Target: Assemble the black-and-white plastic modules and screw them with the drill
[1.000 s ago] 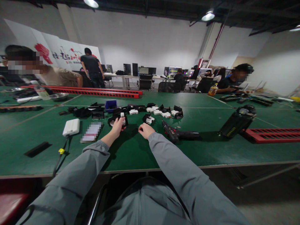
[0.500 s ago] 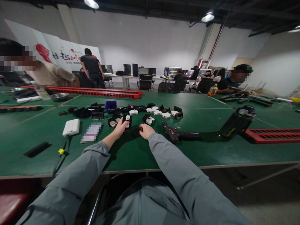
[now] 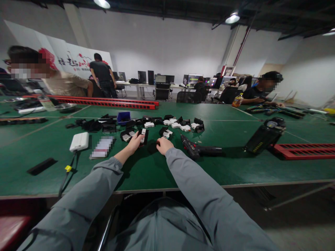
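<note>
My left hand (image 3: 134, 143) is closed around a small black-and-white plastic part (image 3: 143, 134), its thumb lying along the white face. To the right of it, my right hand (image 3: 164, 145) has its fingers pinched together low over the table; what they hold, if anything, is dark and too small to make out. Behind my left hand sits another black-and-white part (image 3: 126, 137), and a similar piece (image 3: 166, 133) lies just beyond my right hand. A black cordless screwdriver (image 3: 195, 149) rests on its side to the right of my right hand.
Across the green table (image 3: 146, 174) runs a row of black-and-white parts (image 3: 185, 128) with a blue bin (image 3: 124, 118). At left lie a white box with a cable (image 3: 79, 141) and a phone (image 3: 102, 147). A black battery-like case (image 3: 265, 136) and red frame (image 3: 303, 151) stand right.
The part in my left hand has shifted slightly. The red bit seen at my right fingertips no longer shows. A person at far left has moved to the right.
</note>
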Demonstrator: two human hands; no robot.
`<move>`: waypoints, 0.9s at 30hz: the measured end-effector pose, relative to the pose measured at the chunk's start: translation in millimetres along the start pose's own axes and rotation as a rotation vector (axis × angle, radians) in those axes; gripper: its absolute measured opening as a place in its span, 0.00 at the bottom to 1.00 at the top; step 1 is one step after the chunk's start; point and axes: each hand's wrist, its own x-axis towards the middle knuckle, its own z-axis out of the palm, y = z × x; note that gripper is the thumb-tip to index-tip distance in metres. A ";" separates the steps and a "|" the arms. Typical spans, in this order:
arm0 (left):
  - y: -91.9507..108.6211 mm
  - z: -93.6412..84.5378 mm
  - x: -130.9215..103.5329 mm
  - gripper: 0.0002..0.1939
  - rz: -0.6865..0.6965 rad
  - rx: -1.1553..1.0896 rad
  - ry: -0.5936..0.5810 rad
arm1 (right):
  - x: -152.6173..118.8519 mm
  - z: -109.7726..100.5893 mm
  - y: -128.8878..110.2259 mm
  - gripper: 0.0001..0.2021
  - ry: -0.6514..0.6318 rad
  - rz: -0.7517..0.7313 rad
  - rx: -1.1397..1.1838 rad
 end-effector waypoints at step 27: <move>-1.5 -1.3 -2.4 0.27 0.121 0.210 -0.167 | 1.4 2.9 -23.4 0.13 0.019 0.016 1.053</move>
